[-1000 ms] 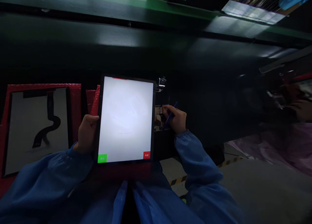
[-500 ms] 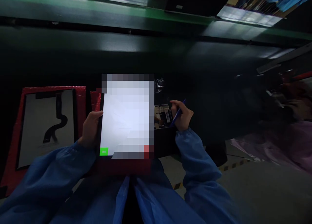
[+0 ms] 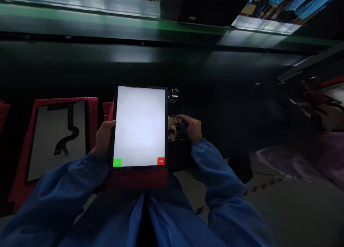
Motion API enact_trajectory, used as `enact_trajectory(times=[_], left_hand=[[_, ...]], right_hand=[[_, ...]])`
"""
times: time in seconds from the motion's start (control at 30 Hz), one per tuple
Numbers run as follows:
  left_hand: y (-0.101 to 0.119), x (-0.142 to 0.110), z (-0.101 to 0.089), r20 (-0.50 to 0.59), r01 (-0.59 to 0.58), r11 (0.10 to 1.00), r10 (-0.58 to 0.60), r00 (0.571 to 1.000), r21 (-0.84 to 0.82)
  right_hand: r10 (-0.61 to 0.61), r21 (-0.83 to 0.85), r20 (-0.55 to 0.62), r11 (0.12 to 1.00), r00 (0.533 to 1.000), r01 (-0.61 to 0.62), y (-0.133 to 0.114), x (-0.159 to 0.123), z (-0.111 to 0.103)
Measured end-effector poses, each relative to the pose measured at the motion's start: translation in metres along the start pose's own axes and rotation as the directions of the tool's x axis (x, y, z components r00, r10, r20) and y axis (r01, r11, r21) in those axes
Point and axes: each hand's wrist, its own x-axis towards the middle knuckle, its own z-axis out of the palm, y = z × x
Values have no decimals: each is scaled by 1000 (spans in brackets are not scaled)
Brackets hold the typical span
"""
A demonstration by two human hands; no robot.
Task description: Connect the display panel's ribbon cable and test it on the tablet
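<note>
My left hand [image 3: 104,139] grips the left edge of a tablet [image 3: 140,126] whose screen glows white, with a green button at its lower left and a red one at its lower right. The tablet stands tilted over a red tray [image 3: 137,178]. My right hand [image 3: 191,127] is closed around a blue pen [image 3: 186,122], its tip down at a small dark part with labels [image 3: 173,128] just right of the tablet.
A second red tray [image 3: 24,157] on the left holds a grey panel with a black ribbon cable [image 3: 67,133]. A small metal fixture [image 3: 173,94] stands behind the tablet. Another person in pink [image 3: 317,146] works at the right. The dark bench stretches behind.
My right hand lifted with the pen half a second ago and has come back down onto the labelled part. The tablet stays in my left hand.
</note>
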Motion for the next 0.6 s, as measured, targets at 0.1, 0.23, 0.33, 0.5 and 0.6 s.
enact_trajectory(times=[0.1,0.23,0.33,0.5,0.6], left_hand=[[2,-2,2,-13,36,999,-36,999,4],[2,-4,3,-29,50,998,-49,998,30],[0,-7,2,-38,15,993,-11,999,117],[4,-21,-3,52,-257,936,252,966,241],[20,-31,-10,212,-558,738,518,829,378]], right_hand=[[15,2,-3,1000,1000,-15,1,1,2],[56,46,-57,998,997,-53,-5,4,-2],[101,107,-161,991,982,-84,-32,3,-16],[-1,511,123,857,992,-62,-110,3,-46],[-136,570,168,821,976,17,-136,16,-54]])
